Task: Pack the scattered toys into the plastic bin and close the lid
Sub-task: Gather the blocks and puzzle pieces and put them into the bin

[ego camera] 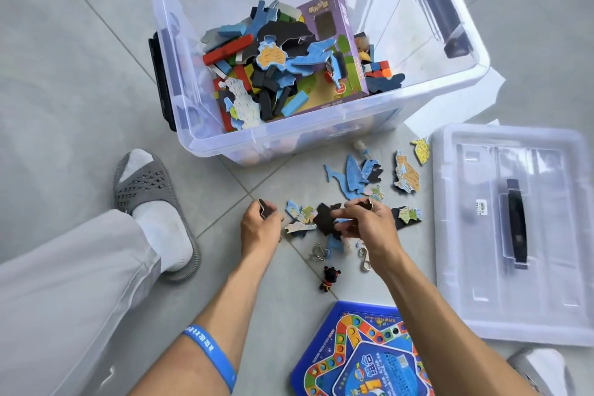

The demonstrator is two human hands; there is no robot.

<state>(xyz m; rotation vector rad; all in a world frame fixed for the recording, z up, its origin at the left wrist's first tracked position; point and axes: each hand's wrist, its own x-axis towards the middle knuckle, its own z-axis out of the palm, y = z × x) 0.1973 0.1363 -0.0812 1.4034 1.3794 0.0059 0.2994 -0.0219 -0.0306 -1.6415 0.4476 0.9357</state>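
On floor | left hand [259, 226] pinches dark puzzle piece [264, 206] | right hand [366, 222] grips puzzle pieces [362, 202]

Bright, even daylight; wide-angle bending, soft edges.

Bin [434, 87] beyond hands: clear glossy plastic, black plastic handles. Lid [514, 235] right of right hand [369, 225]: same translucent plastic. Puzzle pieces [353, 177] past fingers: printed card, matt black backing. Wire puzzles [319, 252] under right hand: shiny metal. Floor [80, 58]: smooth glossy tile.
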